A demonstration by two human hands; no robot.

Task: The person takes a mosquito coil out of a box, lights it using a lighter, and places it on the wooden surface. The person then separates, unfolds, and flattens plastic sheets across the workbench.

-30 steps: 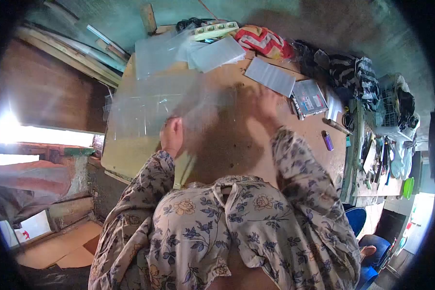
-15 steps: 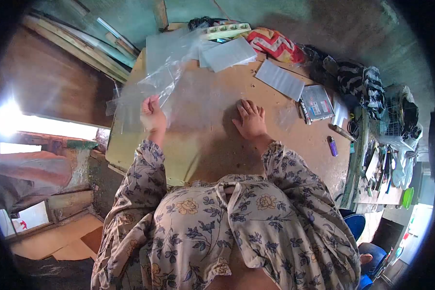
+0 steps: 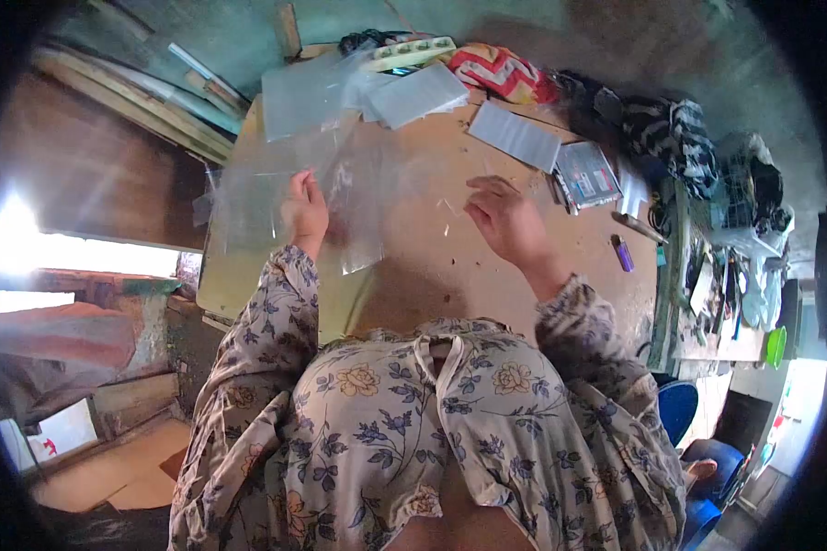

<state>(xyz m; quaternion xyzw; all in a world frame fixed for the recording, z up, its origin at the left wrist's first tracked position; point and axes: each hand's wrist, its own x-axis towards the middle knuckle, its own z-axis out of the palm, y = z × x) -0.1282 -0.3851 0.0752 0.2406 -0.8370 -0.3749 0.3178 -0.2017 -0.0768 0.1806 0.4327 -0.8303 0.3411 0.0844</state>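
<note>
My left hand (image 3: 305,217) is closed in a pinch over the left part of the wooden table (image 3: 413,275), at the edge of a thin clear plastic sheet (image 3: 358,216). The sheet spreads to the right of the fingers, and its borders are hard to see. Raised above the middle of the table, my right hand (image 3: 513,225) has its fingers bent and drawn together. Small bright glints show just left of its fingertips; whatever it may hold is too transparent to make out. More clear plastic film (image 3: 248,197) lies left of my left hand.
Toward the back are a stack of plastic sleeves (image 3: 418,95), a power strip (image 3: 406,53) and a red patterned cloth (image 3: 505,73). Rightward lie another sleeve (image 3: 515,135), a flat box (image 3: 586,174), a knife-like tool (image 3: 640,228) and a purple lighter (image 3: 623,253).
My right hand has lifted off the tabletop and moved right, its fingers curling from flat. The clear sheet by my left hand has come down from the back toward me.
</note>
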